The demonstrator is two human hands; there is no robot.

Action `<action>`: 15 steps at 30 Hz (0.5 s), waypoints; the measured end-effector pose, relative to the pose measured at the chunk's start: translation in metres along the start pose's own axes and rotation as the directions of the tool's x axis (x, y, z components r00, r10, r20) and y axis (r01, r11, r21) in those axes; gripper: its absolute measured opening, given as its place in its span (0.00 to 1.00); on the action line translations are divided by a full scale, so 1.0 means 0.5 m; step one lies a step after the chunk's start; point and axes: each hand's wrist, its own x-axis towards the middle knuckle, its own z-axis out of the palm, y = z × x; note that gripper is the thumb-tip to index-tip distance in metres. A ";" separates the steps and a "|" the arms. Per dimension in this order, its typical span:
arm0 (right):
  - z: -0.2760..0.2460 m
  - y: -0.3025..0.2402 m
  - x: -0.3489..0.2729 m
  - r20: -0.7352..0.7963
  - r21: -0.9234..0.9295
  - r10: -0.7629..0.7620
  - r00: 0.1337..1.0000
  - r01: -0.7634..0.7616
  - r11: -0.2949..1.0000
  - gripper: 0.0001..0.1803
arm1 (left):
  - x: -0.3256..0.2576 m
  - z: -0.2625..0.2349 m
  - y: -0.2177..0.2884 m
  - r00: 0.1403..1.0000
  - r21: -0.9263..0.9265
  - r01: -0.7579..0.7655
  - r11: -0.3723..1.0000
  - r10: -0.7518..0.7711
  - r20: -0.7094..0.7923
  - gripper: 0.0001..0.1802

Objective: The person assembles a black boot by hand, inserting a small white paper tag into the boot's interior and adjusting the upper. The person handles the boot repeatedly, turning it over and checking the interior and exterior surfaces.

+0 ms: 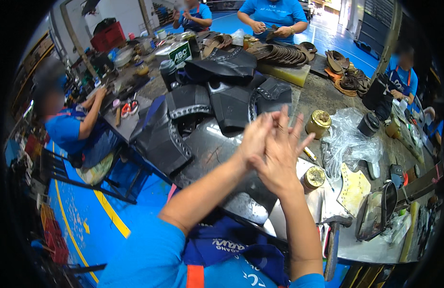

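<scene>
Currently, I observe both hands raised over the worktable, pressed against each other. The left hand lies against the palm side or edge of the right hand; the right fingers are spread and point away from the wearer. The hands are slightly blurred, so I cannot tell whether anything small sits between the palms.

Nearest items: several black leather-like pieces with studded trim, piled on the table just beyond and to the left of the hands. I see no grip on them.

Right side, near to far: a hammer at the table edge; a yellowish perforated flat piece; a lower jar; an upper jar; and a crumpled clear plastic bag beside the latter.

Far side: brown curved pieces stand in a row on a yellow block. Left side: a seated co-worker in blue.
</scene>
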 end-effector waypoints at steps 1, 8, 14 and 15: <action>-0.004 -0.008 0.002 -0.024 -0.077 -0.074 0.997 0.072 0.994 0.54 | 0.006 -0.019 0.015 0.998 0.273 -0.059 0.960 0.062 -0.004 0.27; 0.020 -0.019 0.026 0.094 0.810 -0.033 0.995 -0.057 0.583 0.53 | -0.008 -0.068 0.063 0.990 0.089 0.018 0.996 -0.030 0.141 0.26; 0.097 -0.051 0.038 0.178 0.972 0.011 0.984 -0.174 -0.154 0.51 | 0.019 -0.076 0.038 0.968 -0.174 0.079 0.982 -0.117 -0.222 0.13; 0.101 -0.062 0.041 0.097 0.951 -0.023 0.995 -0.086 0.297 0.51 | 0.034 -0.078 0.038 0.914 -0.458 0.042 0.888 -0.219 -0.342 0.16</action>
